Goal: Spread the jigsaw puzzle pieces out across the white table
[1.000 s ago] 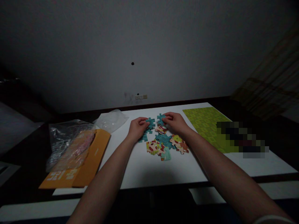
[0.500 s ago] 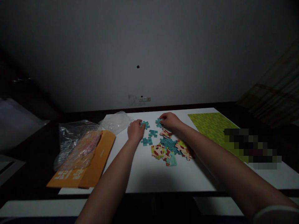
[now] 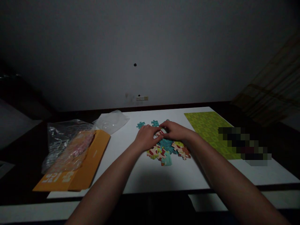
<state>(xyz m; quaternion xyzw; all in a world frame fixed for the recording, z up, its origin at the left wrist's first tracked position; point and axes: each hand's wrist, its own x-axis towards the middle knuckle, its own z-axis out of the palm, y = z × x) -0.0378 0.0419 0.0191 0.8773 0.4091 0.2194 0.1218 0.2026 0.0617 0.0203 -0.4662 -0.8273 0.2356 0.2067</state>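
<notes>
Here, near the middle of the frame, the left hand (image 3: 146, 137) and the right hand (image 3: 177, 131) lie palms down and meet fingertip to fingertip over the far edge of a heap of puzzle pieces (image 3: 167, 149). Between the fingertips a red-and-cream piece (image 3: 160, 133) shows in part. Both hands touch it, but in this dim light I cannot tell whether either one pinches it or merely presses on it, so the grip of both hands stays unclear. The heap sits on the white table (image 3: 145, 172), just below the hands in the picture, and mixes teal, red, cream and yellow-green pieces that overlap one another. Two loose teal pieces (image 3: 140, 125) lie just above the left hand, apart from the heap. At the lower left an orange box (image 3: 91, 162) lies flat, half off the table's left edge; it bears large white lettering near its lower corner, but seen from this angle it cannot be read. A crumpled clear plastic bag (image 3: 61, 137) rests on top of the box, and a second clear bag (image 3: 112, 120) lies on the table just to its upper right. At the right, a patterned yellow-green board (image 3: 206, 125) lies flat on the table, well apart from the hands.
</notes>
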